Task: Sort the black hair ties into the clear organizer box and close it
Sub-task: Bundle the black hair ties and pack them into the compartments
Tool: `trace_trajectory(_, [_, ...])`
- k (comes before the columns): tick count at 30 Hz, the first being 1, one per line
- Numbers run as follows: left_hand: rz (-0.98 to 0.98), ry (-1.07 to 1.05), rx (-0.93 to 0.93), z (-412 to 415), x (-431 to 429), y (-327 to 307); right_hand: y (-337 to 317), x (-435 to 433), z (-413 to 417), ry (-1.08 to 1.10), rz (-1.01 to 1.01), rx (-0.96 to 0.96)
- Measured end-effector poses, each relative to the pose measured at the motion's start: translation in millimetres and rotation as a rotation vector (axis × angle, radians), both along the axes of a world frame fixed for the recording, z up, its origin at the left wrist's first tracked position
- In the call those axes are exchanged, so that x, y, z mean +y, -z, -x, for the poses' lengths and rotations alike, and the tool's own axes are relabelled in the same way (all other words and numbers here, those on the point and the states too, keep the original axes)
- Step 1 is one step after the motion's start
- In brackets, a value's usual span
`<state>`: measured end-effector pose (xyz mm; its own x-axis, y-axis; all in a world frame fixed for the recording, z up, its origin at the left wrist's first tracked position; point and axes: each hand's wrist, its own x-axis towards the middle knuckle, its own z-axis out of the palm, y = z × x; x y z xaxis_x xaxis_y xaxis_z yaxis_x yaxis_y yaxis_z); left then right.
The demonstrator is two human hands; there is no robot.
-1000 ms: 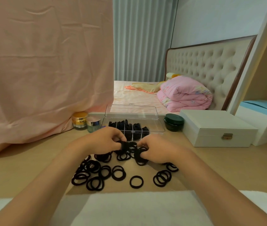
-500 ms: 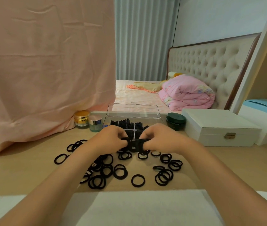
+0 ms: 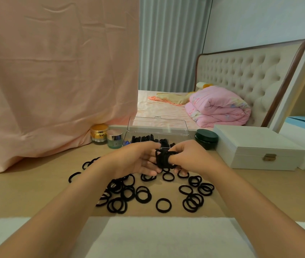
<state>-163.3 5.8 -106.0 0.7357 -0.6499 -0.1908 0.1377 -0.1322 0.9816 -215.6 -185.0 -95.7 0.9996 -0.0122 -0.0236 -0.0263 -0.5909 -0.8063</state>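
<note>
While the bundle of hair ties [image 3: 163, 160] is sitting pinched between the left hand [image 3: 136, 161] and right hand [image 3: 190, 157], fingers of both curling round it near the organizer box [image 3: 182, 139], squeezing it flat is probably going to ease it into a compartment. Soft, stretchy loose ties [image 3: 163, 205] are lying scattered on the smooth table [image 3: 36, 183]; the rigid clear lid [image 3: 158, 125] is standing open.

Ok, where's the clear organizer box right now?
Head view: the clear organizer box stands centre-back on the desk, lid open, between the silver-lidded jar and the dark green jar.
</note>
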Motion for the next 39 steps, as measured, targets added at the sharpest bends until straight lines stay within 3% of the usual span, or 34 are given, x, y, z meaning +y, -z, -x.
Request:
trace_trajectory(4, [-0.245, -0.049, -0.224, -1, -4, 6, 8, 8, -4, 0.017, 0.109, -0.034])
trace_trajectory(13, [-0.242, -0.156, -0.210, -3, 0, 9, -4, -7, 3, -0.170, -0.107, 0.133])
trace_trajectory(18, [-0.222, -0.168, -0.215, -3, 1, 9, -4, -17, -4, -0.029, -0.344, 0.086])
trace_trajectory(24, [-0.105, -0.095, -0.226, 8, -4, -3, -1, -18, -5, -0.177, -0.337, 0.236])
trace_trajectory(28, [-0.073, -0.183, -0.207, 9, -6, -5, -3, -20, -3, -0.178, -0.445, 0.236])
trace_trajectory(34, [0.038, -0.128, -0.068, 7, -1, -7, -3, -27, -4, -0.171, -0.476, 0.191])
trace_trajectory(39, [-0.015, -0.306, -0.165, 9, -7, -6, -3, -36, -4, -0.173, -0.442, 0.201])
